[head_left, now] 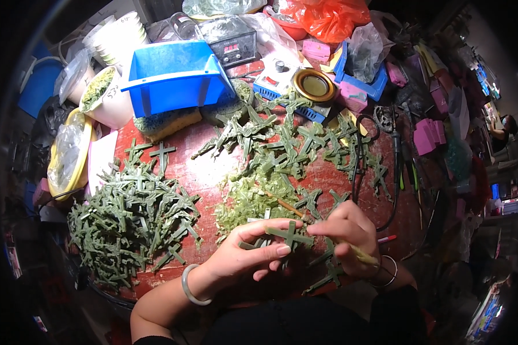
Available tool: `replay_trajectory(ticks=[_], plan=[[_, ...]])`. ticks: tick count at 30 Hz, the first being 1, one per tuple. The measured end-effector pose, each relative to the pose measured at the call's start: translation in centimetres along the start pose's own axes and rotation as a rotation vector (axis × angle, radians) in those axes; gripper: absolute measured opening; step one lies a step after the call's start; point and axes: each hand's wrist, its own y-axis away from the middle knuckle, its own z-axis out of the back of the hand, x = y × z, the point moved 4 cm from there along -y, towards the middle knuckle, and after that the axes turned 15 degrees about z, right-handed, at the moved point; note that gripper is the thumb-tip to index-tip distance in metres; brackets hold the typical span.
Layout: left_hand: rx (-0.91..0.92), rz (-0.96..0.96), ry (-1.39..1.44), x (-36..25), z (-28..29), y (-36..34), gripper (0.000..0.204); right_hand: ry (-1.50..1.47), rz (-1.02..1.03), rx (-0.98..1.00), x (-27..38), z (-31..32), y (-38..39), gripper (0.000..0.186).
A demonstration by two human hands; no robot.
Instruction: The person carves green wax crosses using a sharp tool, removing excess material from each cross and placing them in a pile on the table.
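My left hand [244, 248] pinches a small dark green cross [291, 236] between thumb and fingers, above the table's near edge. Close on its right, my right hand [351, 237] is closed around a slim tool with a yellowish handle [364, 256]. Its fingertips are by the cross; I cannot tell whether the tool touches it. Beyond my hands lies a pile of pale green flakes [247, 198] with a thin orange-brown stick [282, 202] across it. On the left is a large heap of similar green crosses [135, 221]. More green pieces [290, 141] are strewn behind the flakes.
Behind stand a blue bin [170, 66] on a sponge [172, 122], white tubs [112, 100], a device with a lit display [233, 49] and a small heater with a round brass-coloured dish [315, 85]. At right are black cables [360, 155], pliers [408, 167] and pink blocks [427, 137].
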Motion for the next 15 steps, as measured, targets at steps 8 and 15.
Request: replay_trajectory(ticks=[8, 15], plan=[[-0.051, 0.081, -0.097, 0.8, 0.7, -0.4, 0.023, -0.083, 0.141, -0.042, 0.4, -1.0, 0.2, 0.031], [0.056, -0.039, 0.019, 0.9, 0.4, -1.0, 0.024, 0.01, 0.156, -0.038, 0.2, -1.5, -0.2, 0.031]])
